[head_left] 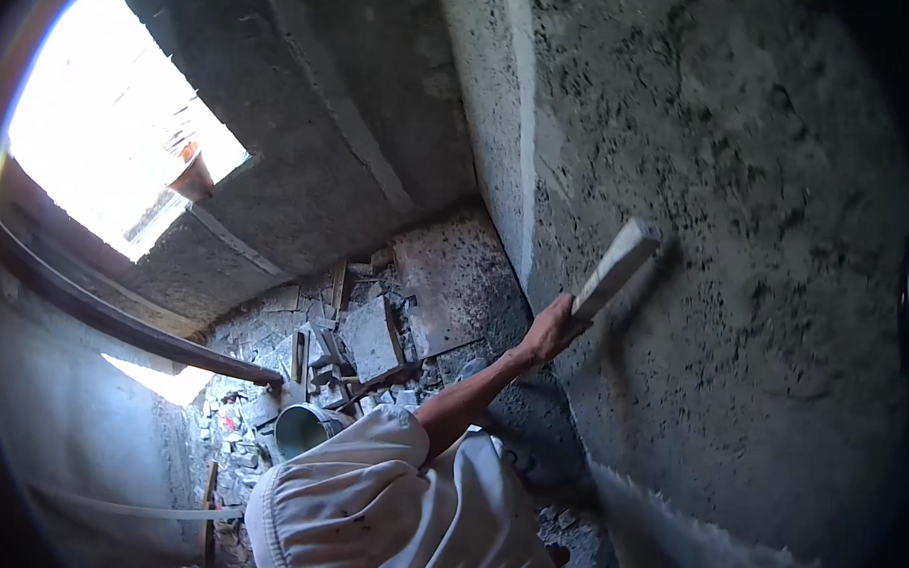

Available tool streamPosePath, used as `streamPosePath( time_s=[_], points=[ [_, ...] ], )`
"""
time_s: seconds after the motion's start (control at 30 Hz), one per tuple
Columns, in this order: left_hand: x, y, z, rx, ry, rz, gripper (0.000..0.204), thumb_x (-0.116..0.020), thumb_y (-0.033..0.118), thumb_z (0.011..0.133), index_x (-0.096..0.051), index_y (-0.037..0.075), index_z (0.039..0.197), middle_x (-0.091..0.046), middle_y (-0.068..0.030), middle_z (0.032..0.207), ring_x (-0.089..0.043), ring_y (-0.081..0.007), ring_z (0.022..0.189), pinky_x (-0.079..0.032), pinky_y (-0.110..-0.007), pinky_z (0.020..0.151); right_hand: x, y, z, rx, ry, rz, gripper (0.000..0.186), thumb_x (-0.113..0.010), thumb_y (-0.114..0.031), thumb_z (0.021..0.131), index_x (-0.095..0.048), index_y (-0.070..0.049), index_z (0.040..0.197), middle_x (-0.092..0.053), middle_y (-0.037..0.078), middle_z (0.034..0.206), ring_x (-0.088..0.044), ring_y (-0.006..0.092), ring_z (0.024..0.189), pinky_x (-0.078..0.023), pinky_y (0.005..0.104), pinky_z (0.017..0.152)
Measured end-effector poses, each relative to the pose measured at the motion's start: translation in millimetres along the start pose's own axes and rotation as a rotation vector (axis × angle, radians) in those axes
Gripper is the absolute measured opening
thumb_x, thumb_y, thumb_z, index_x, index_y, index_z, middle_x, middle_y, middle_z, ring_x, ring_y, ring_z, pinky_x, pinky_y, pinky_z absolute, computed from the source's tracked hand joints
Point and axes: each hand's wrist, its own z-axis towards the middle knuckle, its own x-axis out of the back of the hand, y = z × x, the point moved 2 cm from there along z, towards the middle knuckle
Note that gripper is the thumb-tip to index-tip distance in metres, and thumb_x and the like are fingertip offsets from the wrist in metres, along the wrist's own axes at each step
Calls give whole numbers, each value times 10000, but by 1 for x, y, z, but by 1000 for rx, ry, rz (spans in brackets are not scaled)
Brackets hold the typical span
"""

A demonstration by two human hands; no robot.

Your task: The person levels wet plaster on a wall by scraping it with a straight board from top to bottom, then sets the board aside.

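My left arm reaches from a white sleeve across to the right. My left hand [551, 332] is closed around the lower end of a pale squared bar [620, 265], wooden by its look. The bar slants up and away beside the rough grey plastered wall [743, 324] and throws a shadow on it. Whether its face touches the plaster, I cannot tell. Dark pits and streaks mark the wall near the bar's far end. My right hand does not show; the shirt [386, 512] fills the lower middle.
Rubble, tiles and wood scraps [372, 341] litter the ground. A bucket [302, 431] stands among them, near a long dark pole [133, 323] at left. A flat slab [455, 274] lies by the wall's foot. A reddish pot [193, 175] sits at the bright opening.
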Motion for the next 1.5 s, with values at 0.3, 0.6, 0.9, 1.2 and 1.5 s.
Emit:
streamPosePath(
  time_s=[0.3,0.6,0.9,1.2,1.5],
  points=[
    [28,14,-20,-127,-243,-100,360,-632,245,790,-461,27,1019,-495,-169,945,-522,-354,910,-431,-422,770,-98,-180,-81,515,-283,-263,802,-677,-315,782,-216,-59,1387,-345,186,1333,-330,324,1246,-288,402,1029],
    [124,-90,-10,-109,-420,-195,477,-671,211,758,-504,58,1177,-531,-168,1075,-529,-338,1021,-440,-381,858,-289,-291,-44,952,-411,-561,342,-663,-167,809,-561,34,1066,-612,152,989,-569,230,978,-433,370,858],
    [318,-305,-124,728,350,-451,650,-646,293,828,-332,66,1350,-547,-182,1162,-548,-260,1038,-454,-335,851,-511,-418,-117,1228,-539,-503,271,-670,-204,793,-576,20,912,-614,145,828,-581,271,759,-442,370,721],
    [371,-351,-404,1486,1186,-191,491,-607,233,852,-448,-18,1242,-553,-128,1161,-532,-205,1035,-414,-314,895,-716,-566,-131,1518,-447,-237,332,-625,-276,856,-539,37,924,-565,85,847,-496,156,757,-418,285,704],
    [315,-296,-292,1532,1566,-357,496,-605,258,841,-461,23,1254,-568,-152,1124,-526,-213,1041,-401,-318,909,-970,-552,13,1526,-289,-383,483,-604,-387,846,-536,67,996,-591,208,946,-582,314,855,-455,383,765]
  ],
)
